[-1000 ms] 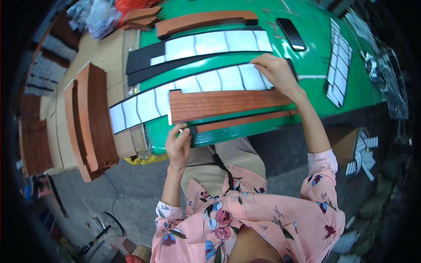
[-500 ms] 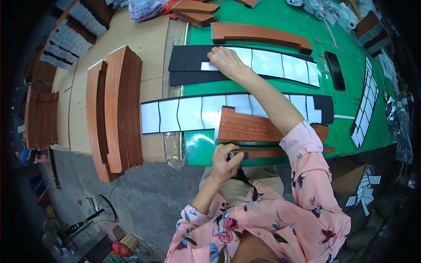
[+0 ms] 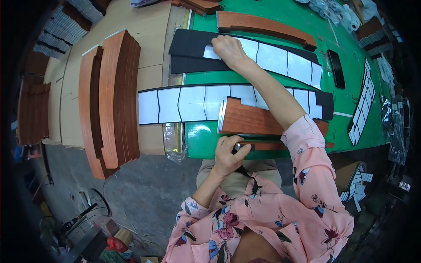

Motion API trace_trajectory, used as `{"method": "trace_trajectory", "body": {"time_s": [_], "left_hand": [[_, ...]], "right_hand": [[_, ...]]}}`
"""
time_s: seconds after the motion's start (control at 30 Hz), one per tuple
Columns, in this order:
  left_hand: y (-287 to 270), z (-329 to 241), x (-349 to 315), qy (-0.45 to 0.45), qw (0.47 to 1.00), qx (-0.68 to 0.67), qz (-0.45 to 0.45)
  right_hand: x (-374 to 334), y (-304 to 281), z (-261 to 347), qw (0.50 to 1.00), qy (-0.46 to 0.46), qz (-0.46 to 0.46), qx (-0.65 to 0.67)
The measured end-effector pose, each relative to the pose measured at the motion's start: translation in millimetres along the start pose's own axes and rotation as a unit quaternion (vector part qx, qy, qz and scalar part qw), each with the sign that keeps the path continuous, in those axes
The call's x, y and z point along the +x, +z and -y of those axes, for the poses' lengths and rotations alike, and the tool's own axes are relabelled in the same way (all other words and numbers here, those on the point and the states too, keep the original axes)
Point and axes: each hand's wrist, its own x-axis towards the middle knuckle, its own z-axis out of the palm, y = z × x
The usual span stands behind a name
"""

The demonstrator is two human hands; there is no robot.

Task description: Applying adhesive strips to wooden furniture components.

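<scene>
My right hand (image 3: 229, 51) is closed over the left end of a black strip faced with white panels (image 3: 274, 59). A short white end piece (image 3: 210, 52) shows beside its fingers; what they pinch is hidden. Under that strip lie black sheets (image 3: 188, 64). My left hand (image 3: 230, 156) is closed at the table's near edge around something small, dark and shiny, mostly hidden. It is beside the end of a narrow brown piece (image 3: 272, 145). Between my hands lies a longer white-panelled strip (image 3: 180, 104), partly covered by brown wood-grain pieces (image 3: 250, 117).
On the left, a stack of curved brown pieces (image 3: 120, 101) stands on cardboard (image 3: 151, 48). Another curved brown piece (image 3: 267, 27) lies beyond my right hand on the green table top (image 3: 201, 136). A black phone (image 3: 336, 69) and a white-tiled strip (image 3: 363, 103) lie to the right.
The whole view has shifted slightly, so the table things appear higher. My right hand stays at the strip's left end. My left hand has moved slightly right along the near edge, still closed.
</scene>
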Motion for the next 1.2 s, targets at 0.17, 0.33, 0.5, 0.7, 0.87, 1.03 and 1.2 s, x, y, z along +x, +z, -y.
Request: {"method": "trace_trajectory", "body": {"time_s": [0.17,0.33,0.5,0.7,0.87,1.03,1.2], "left_hand": [[11,-1,-4,-0.01,0.999,0.0,-0.046],[7,-5,-2,-0.049,0.998,-0.026,-0.02],[-41,12,-9,-0.086,0.996,-0.025,-0.02],[-81,18,-13,-0.239,0.969,0.006,-0.061],[-35,-53,19,0.001,0.975,0.218,-0.035],[70,-93,53,-0.026,0.989,0.113,0.088],[111,-96,57,-0.066,0.981,0.128,0.131]], "right_hand": [[11,-10,-13,0.967,0.201,0.131,0.081],[-25,-68,-22,0.8,0.336,0.102,0.487],[-121,-158,-17,0.744,0.319,0.136,0.571],[-246,-224,-34,0.682,0.457,0.05,0.568],[-305,-248,-23,0.723,0.461,0.081,0.508],[-316,-229,-3,0.896,0.289,-0.014,0.338],[-325,-221,3,0.937,0.264,-0.027,0.228]]}}
